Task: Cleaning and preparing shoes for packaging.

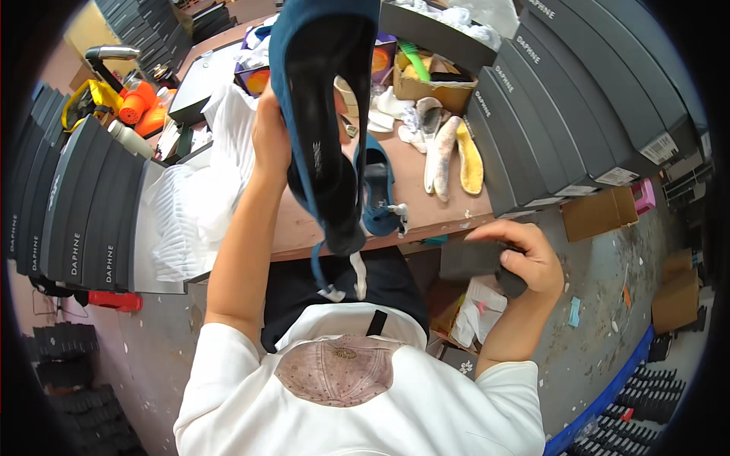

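Note:
My left hand is closed on the side of a blue shoe with a black insole, raised close to the camera. An ankle strap with white wrapping at its end dangles from that shoe. Behind it a second blue shoe lies on the table, partly covered from view, its strap also wrapped in white. Off to the right, beyond the table's front edge, my right hand grips a dark grey block that looks like a sponge; its exact kind is unclear.
Stacked dark shoe boxes wall in the table's right side, with more boxes at the left. An open box with white paper lies left. Pale and yellow cloths rest near a small carton holding a green-handled brush.

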Available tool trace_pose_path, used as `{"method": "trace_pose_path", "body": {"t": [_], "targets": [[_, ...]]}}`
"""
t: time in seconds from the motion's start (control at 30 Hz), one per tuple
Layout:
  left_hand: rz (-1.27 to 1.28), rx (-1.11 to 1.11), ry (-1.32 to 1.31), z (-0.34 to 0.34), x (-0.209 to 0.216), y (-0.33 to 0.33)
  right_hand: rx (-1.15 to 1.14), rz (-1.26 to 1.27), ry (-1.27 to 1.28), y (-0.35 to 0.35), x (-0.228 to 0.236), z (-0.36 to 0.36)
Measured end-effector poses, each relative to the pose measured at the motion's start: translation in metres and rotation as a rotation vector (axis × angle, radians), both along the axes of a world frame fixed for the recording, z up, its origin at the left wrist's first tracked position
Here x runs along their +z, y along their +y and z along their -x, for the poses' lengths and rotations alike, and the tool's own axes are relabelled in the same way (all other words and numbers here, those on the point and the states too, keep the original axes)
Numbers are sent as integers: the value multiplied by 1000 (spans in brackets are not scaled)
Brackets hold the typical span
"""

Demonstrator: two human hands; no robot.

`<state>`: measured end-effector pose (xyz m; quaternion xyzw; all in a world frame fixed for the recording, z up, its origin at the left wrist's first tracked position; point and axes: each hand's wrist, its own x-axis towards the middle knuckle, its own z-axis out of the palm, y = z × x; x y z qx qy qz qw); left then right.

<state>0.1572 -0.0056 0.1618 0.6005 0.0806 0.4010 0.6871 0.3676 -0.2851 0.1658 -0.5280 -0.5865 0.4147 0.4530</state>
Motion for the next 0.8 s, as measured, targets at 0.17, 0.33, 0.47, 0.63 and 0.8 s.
{"method": "trace_pose_path", "body": {"t": [0.17,0.33,0.47,0.63,0.8], "targets": [[386,-201,17,34,-79,10,-197,-23,382,16,-42,2],[899,-239,19,54,-179,30,-188,-90,524,44,-66,24],[975,-10,372,60,-172,21,42,82,346,61,-70,30],[621,169,680,88,-216,38,137,132,-72,89,-72,52],[-187,834,563,106,-115,-34,-18,159,-90,97,-75,57]]}}
